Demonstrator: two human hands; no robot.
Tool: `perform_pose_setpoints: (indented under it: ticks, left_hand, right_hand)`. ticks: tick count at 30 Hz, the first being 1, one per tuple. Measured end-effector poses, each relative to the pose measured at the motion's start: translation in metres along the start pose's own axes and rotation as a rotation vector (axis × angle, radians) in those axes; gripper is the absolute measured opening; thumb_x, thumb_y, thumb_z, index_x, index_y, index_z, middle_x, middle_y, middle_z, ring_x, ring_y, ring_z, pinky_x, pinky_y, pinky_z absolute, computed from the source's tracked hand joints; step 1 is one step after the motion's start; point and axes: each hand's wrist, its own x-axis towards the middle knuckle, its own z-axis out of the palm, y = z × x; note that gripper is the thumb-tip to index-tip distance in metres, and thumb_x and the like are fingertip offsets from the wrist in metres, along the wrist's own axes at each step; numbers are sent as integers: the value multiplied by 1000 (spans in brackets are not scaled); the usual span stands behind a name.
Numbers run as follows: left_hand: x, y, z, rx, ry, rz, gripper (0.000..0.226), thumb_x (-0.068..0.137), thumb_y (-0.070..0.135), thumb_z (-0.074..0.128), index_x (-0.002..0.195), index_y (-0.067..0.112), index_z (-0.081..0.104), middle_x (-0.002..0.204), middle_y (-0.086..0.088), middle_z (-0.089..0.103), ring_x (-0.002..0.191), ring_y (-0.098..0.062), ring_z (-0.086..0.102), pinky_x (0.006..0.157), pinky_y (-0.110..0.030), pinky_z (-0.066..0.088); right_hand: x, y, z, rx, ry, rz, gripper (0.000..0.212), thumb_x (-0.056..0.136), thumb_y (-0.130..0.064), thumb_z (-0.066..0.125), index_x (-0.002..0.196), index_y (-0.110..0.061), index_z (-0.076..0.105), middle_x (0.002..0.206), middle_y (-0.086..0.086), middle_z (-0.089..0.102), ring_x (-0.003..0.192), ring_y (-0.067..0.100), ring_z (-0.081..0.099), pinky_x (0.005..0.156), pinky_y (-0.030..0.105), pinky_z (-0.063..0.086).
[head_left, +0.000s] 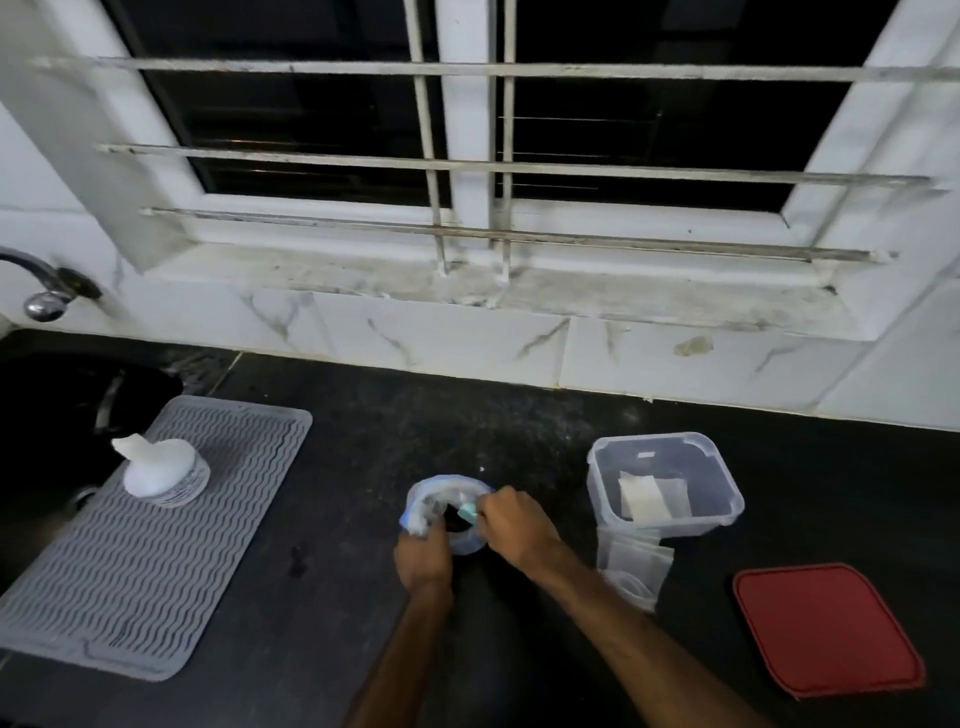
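Low at frame centre, over the dark tabletop (358, 467), grips the blue-rimmed clear bag (432, 500) with the left hand (423, 564). Pinches a small teal piece (466, 512) at its mouth with the right hand (517, 525).

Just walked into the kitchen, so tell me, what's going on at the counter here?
A person is working on a small clear bag on the dark counter. The left hand grips its near side while the right hand pinches a pale blue piece at its mouth. To the right stands an open clear container, a red lid lying apart.
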Motion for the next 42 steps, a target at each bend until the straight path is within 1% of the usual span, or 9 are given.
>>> perform_pose_setpoints:
  ticks: [2,7,14,18,22,24,29,38,42]
  left_hand:
    - [-4,4,-12,-88,-79,110,15,99,18,52,96,26,65,99,-4,69,94,-16,63,89,-42,52]
    - [15,6,-25,11,-156,167,24,84,10,71,107,13,65,98,-4,69,94,-20,66,71,-26,48]
    - [28,15,-43,50,-149,268,8,89,10,62,84,16,66,83,-5,71,83,-22,70,73,-42,58]
    - [28,21,-37,7,-120,193,12,95,23,56,103,14,56,98,-1,65,93,-19,63,84,-41,53]
    - [39,14,-29,-33,-217,129,45,85,40,65,115,8,53,104,-7,67,93,-18,66,83,-44,57]
    - [42,12,-28,-85,-219,89,42,85,30,67,116,7,51,107,-10,65,95,-21,65,85,-46,57]
    - [43,15,-23,-196,-248,88,22,94,9,58,114,7,49,109,-11,63,99,-26,64,88,-44,55]
    - [60,15,-20,-223,-363,27,24,94,8,52,117,4,60,108,-21,70,96,-35,70,88,-52,56]
    - [57,19,-19,-255,-303,35,24,95,13,55,118,4,54,108,-16,66,97,-29,66,83,-44,56]
  right_hand:
    - [6,-9,6,-65,-10,-18,36,98,-22,45,129,-6,55,125,16,62,113,33,60,92,40,47]
    - [14,-22,10,-129,45,-55,31,96,-25,50,121,-8,57,117,14,66,105,33,64,85,41,50]
    - [20,-29,18,-32,46,103,28,96,-24,50,116,-9,62,117,11,66,107,29,63,88,38,49]
    - [26,-36,17,52,97,120,31,94,-31,55,115,-10,63,117,11,66,106,28,64,88,37,50]
    - [34,-36,21,110,49,217,36,95,-29,54,125,-10,58,127,11,62,116,27,60,96,36,47]
    - [36,-33,26,121,71,234,35,97,-25,50,128,-10,57,129,12,61,117,28,58,97,36,45]
    - [32,-30,34,232,155,296,27,96,-27,48,108,-15,69,108,7,70,96,24,67,83,35,53]
    - [36,-15,31,702,-18,385,27,93,-25,55,72,-16,69,64,-3,61,69,14,62,70,30,51]
    - [28,-15,25,702,31,338,35,94,-23,52,65,-12,68,61,2,65,57,11,59,71,33,53]
